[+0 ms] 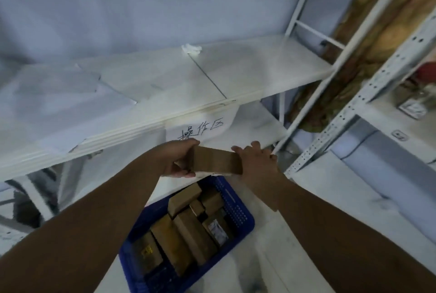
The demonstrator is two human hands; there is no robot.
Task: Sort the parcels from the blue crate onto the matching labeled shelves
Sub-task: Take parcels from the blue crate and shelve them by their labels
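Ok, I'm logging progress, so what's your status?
Left hand and right hand grip one brown box over the crate. More boxes inside crate. Nothing blocks the shelf.

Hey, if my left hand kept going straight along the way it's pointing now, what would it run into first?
Probably the handwritten paper label hanging from the front edge of the upper shelf, just beyond the left hand gripping the cardboard box. Depth is unclear, so it might pass beneath.

brown parcel (215, 160) held level, above blue crate (238, 200)
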